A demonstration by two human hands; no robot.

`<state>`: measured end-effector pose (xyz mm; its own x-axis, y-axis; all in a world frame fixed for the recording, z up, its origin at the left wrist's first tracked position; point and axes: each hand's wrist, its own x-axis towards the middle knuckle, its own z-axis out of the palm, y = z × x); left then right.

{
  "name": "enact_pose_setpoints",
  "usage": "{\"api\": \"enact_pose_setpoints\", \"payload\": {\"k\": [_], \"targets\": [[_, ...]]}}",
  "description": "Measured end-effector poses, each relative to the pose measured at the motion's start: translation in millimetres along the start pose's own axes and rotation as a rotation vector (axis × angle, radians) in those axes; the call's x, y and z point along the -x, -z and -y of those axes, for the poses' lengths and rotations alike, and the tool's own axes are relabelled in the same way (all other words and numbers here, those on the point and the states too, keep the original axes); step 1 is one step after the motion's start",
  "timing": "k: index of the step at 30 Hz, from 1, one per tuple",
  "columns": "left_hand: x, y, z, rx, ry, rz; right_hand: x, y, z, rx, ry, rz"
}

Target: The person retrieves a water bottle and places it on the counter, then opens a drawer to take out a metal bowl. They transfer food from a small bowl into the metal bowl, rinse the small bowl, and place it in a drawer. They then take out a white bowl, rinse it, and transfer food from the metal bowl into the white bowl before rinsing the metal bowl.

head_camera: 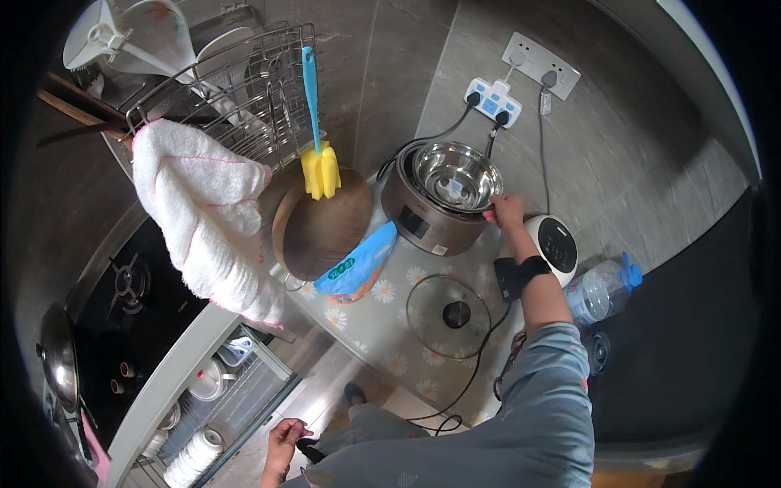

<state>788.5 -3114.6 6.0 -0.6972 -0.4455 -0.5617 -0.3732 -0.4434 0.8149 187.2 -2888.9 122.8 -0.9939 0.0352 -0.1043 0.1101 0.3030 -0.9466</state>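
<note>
My right hand point(507, 211) reaches forward and pinches the rim of a shiny stainless steel bowl point(454, 161). The bowl sits slightly tilted in the top of a brown rice cooker point(427, 229), which has a dark front panel. Down by my body, away from the counter, hangs my left hand point(284, 444); its fingers are loosely curled and nothing shows in them. A glass lid point(427, 317) with a black knob lies on the daisy-patterned counter cover point(384, 291), nearer to me than the cooker.
A blue packet point(357, 259) and a round wooden board point(323, 229) are left of the cooker. A yellow sponge brush point(320, 171) and white towel point(201, 207) hang from the wire rack point(268, 91). Right are a white appliance point(552, 244), plastic bottle point(601, 293) and cords. A dish drawer point(244, 402) stands open.
</note>
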Motion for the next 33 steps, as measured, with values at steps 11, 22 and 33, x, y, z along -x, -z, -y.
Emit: {"api": "enact_pose_setpoints", "payload": {"k": [11, 22, 33], "targets": [[-3, -8, 2, 0.071, -0.01, -0.028, -8, -8, -7, 0.181, 0.069, 0.036], [1, -15, 2, 0.091, -0.012, -0.036, -17, -8, -15, 0.192, 0.077, 0.063], [11, -15, 11, 0.092, 0.0, -0.057, 10, 0, -22, -0.182, 0.194, 0.079]]}}
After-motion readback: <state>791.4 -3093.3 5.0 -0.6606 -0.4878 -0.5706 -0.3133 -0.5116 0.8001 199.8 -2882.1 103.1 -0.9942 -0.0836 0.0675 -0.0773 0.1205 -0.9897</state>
